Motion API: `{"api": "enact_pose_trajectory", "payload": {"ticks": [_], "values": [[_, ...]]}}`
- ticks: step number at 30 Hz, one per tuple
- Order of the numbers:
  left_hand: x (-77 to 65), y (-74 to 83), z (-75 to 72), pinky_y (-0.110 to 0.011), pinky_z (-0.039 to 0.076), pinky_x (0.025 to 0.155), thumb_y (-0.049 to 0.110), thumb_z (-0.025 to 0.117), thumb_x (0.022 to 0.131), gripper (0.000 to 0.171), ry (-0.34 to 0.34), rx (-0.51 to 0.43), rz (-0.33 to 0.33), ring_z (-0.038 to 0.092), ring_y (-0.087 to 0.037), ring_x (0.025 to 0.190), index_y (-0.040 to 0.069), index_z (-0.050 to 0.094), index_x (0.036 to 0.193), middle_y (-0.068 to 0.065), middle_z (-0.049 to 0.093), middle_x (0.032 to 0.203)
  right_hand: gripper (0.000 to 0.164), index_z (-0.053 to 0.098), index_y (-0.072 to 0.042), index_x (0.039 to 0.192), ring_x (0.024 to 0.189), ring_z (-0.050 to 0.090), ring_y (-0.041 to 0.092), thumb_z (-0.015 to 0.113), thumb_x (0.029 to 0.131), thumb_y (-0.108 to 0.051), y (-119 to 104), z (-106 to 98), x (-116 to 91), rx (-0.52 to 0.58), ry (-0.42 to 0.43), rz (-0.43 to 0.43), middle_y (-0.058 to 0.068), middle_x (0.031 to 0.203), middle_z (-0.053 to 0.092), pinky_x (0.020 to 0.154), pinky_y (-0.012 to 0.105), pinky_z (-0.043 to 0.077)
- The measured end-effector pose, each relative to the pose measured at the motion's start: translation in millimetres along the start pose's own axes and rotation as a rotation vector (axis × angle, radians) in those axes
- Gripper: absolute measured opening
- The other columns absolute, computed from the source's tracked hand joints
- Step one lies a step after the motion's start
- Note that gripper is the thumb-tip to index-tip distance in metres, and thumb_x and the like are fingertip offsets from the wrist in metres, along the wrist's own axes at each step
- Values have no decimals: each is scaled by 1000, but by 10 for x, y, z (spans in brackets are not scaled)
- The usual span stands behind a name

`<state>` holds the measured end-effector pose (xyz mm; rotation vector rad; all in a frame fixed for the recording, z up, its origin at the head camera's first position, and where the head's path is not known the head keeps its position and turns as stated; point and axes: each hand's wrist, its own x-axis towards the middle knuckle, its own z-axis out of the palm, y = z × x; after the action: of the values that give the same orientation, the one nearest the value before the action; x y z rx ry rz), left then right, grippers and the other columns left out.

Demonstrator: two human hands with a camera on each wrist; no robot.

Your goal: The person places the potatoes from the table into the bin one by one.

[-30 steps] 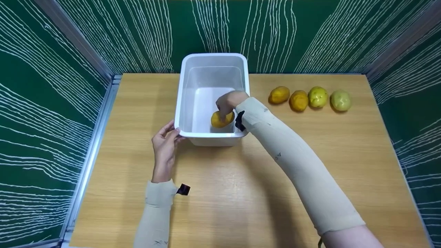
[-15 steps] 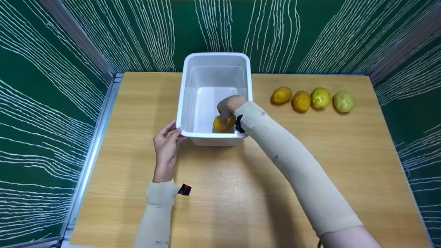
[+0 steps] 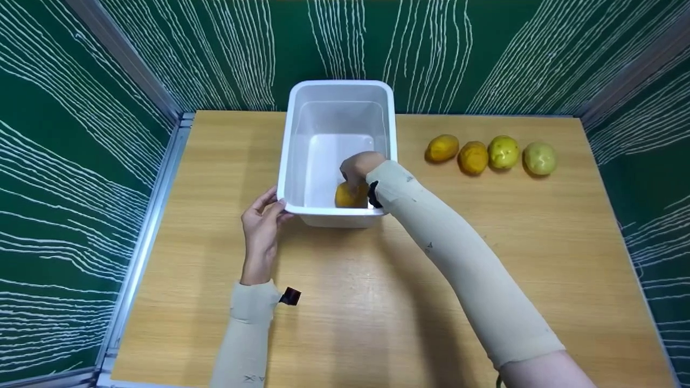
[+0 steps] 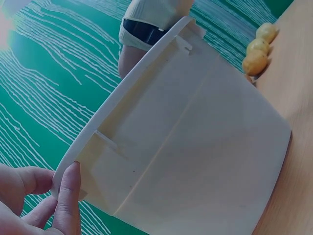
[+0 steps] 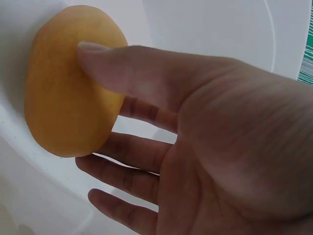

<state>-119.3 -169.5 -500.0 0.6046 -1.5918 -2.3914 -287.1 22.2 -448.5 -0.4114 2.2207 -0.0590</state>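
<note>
The right hand (image 3: 362, 166) grasps an orange-yellow fruit (image 5: 68, 93) inside a white tub (image 3: 334, 210). In the right wrist view the thumb (image 5: 110, 66) lies across the fruit's face, while fingers reach behind and below it; the lowest finger stretches out apart from its skin. The fruit is low in the tub, by the near wall and right of the middle as the head view shows it. Whether the tub's floor bears its weight is hard to tell.

The left hand (image 3: 261, 229) pinches the tub's rim at the near left corner. In the left wrist view its fingers sit on both sides of the lip, one of them pressed along the outer wall. The tub stands upright on a wooden table (image 3: 334, 323), near the far edge.

Pale sleeves cover both forearms: the right sleeve (image 3: 463, 253) crosses over the tub's right rim, and the left sleeve (image 3: 250, 323) ends at the wrist, where a small black piece (image 3: 290, 296) sticks out.

To the right of the tub, well apart from it, four more fruits lie in a loose row: an orange-yellow oval one (image 3: 442, 148), a rounder orange one (image 3: 473, 158), a yellow-green one (image 3: 503, 152) and a pale green one (image 3: 539, 158). Green walls (image 3: 291, 43) with wavy white lines surround the table's far edge and sides.
</note>
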Motion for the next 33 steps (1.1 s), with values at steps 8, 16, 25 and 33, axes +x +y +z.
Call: {"api": "enact_pose_trajectory", "payload": {"ticks": [8, 16, 25, 33], "values": [[10, 5, 15, -20, 66, 67, -15, 60, 97, 42, 12, -7, -12, 68, -14, 80, -16, 58, 139, -15, 56, 113, 34, 62, -11, 126, 111, 58, 28, 72, 94, -5, -78, -83, -163, -11, 25, -9, 10, 123, 61, 93, 37, 59], [15, 9, -6, -19, 65, 66, -16, 59, 98, 42, 1, -22, -10, 68, -14, 79, -16, 57, 140, -15, 56, 112, 47, 57, -14, 143, 116, 58, 27, 73, 100, -17, -202, -229, -377, -59, 84, -105, 9, 133, 62, 103, 42, 57], [16, -14, -4, -18, 65, 66, -16, 58, 98, 41, -12, -23, 1, 69, -14, 77, -15, 58, 139, -14, 56, 111, 55, 52, -22, 152, 123, 55, 27, 74, 101, -20, -74, -288, -510, -5, 123, -106, 6, 147, 58, 114, 51, 53], [24, 0, 4, -20, 66, 67, -16, 58, 98, 42, -6, -30, -15, 69, -15, 77, -16, 56, 140, -15, 55, 113, 54, 53, -17, 151, 121, 59, 30, 74, 102, -21, 138, -369, -583, -27, 211, -178, 12, 149, 58, 115, 52, 54]]}}
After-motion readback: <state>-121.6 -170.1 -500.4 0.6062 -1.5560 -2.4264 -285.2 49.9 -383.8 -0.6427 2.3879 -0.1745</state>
